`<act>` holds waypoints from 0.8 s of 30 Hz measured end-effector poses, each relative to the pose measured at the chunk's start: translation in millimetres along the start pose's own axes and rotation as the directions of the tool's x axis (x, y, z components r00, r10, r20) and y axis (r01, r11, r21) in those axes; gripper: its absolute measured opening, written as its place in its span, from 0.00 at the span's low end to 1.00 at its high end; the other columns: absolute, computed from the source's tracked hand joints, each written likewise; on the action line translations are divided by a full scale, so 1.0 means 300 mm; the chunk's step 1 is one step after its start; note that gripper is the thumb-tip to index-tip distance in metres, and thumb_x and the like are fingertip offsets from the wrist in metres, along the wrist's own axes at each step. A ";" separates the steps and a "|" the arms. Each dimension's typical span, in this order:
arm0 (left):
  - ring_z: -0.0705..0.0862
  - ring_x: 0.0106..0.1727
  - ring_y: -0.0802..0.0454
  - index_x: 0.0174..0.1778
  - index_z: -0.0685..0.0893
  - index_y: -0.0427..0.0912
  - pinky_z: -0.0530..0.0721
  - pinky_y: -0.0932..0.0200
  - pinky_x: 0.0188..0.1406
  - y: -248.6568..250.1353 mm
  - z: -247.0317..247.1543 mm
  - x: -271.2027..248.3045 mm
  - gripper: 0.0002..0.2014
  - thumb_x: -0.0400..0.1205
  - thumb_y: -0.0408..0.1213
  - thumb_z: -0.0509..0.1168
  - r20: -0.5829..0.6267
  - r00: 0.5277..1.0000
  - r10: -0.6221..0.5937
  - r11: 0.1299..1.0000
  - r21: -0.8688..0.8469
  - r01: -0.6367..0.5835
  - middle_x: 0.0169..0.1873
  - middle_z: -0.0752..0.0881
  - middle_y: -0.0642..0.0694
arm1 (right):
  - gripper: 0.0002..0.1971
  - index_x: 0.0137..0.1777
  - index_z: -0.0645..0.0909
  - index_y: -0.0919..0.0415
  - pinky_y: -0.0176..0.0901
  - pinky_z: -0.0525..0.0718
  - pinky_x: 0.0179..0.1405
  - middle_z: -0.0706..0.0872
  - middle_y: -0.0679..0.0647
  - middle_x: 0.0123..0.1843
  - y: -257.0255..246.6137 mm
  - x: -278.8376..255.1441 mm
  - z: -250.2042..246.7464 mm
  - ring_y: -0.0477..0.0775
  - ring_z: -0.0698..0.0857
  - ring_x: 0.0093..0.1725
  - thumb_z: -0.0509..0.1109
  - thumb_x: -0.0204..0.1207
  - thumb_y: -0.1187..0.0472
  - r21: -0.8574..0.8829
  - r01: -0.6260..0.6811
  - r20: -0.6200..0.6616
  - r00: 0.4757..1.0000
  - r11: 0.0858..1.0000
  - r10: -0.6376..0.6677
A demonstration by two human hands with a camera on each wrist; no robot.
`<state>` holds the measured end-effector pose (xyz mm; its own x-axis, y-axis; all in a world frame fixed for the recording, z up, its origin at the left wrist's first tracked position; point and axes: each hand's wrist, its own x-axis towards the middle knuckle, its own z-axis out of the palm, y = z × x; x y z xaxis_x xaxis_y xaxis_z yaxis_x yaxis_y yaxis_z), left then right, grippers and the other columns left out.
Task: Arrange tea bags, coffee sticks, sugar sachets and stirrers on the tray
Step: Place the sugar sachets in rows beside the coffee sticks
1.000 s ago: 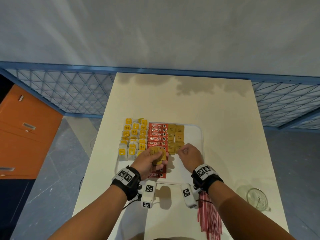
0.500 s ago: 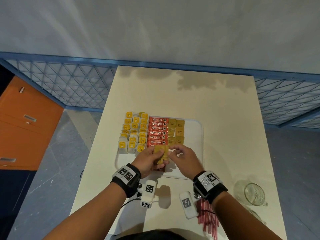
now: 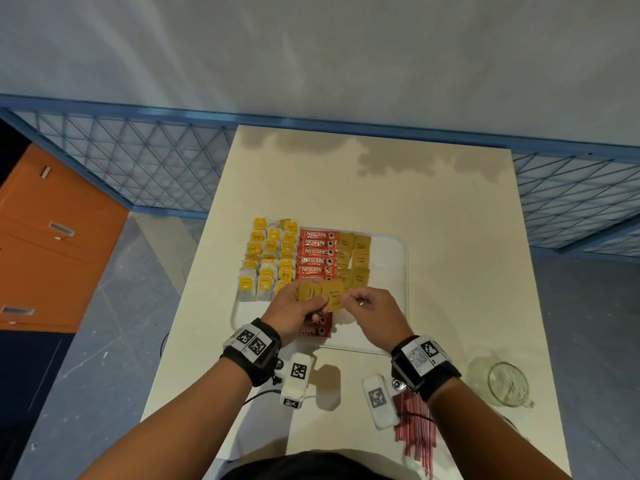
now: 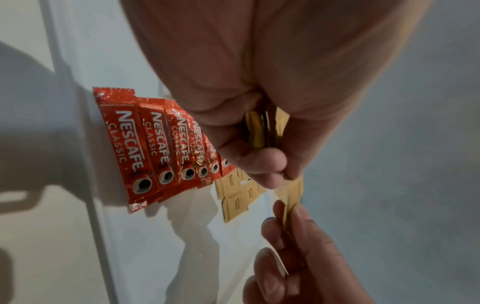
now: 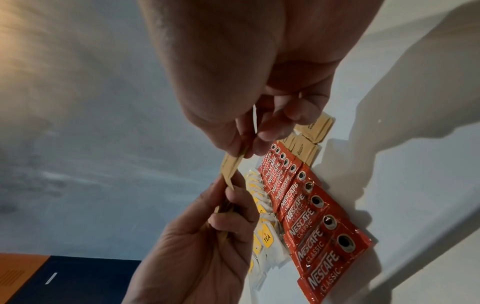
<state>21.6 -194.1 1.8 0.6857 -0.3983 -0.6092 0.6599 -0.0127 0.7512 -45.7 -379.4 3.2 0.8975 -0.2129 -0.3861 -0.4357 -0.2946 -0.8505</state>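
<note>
A white tray (image 3: pixel 391 271) holds rows of yellow-tagged tea bags (image 3: pixel 270 258), red coffee sticks (image 3: pixel 317 252) and brown sugar sachets (image 3: pixel 353 258). Just above the tray's near half, my left hand (image 3: pixel 313 303) grips a small stack of sugar sachets (image 3: pixel 309 289), seen edge-on in the left wrist view (image 4: pixel 255 131). My right hand (image 3: pixel 348 301) pinches a single sachet (image 3: pixel 335 295) by its right edge, and the sachet's left edge still touches the stack. The right wrist view shows that pinch (image 5: pixel 249 144). Red stirrers (image 3: pixel 417 434) lie on the table under my right forearm.
A glass jug (image 3: pixel 502 379) stands at the table's near right. The cream table (image 3: pixel 381 188) stretches beyond the tray. The tray's right strip is bare. An orange cabinet (image 3: pixel 52 244) and a blue mesh fence (image 3: pixel 138 157) lie to the left and behind.
My right hand came back from the sugar rows on the tray to the stack in my left hand and took hold of one sachet, drawing it rightward. Both hands rose slightly.
</note>
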 end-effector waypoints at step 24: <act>0.88 0.47 0.37 0.67 0.82 0.33 0.91 0.55 0.35 -0.058 -0.006 -0.027 0.16 0.84 0.23 0.58 -0.131 0.969 -0.211 0.963 -0.198 0.183 0.51 0.91 0.31 | 0.12 0.33 0.87 0.42 0.43 0.88 0.47 0.92 0.43 0.36 0.111 0.055 0.055 0.50 0.90 0.41 0.70 0.78 0.46 -0.233 -0.264 -0.151 0.961 0.936 0.233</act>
<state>5.1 -188.8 -6.7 0.5652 -0.2631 -0.7819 0.8218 0.0966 0.5615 -44.4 -377.4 -37.3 0.7504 -0.4140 -0.5153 -0.6604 -0.4369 -0.6107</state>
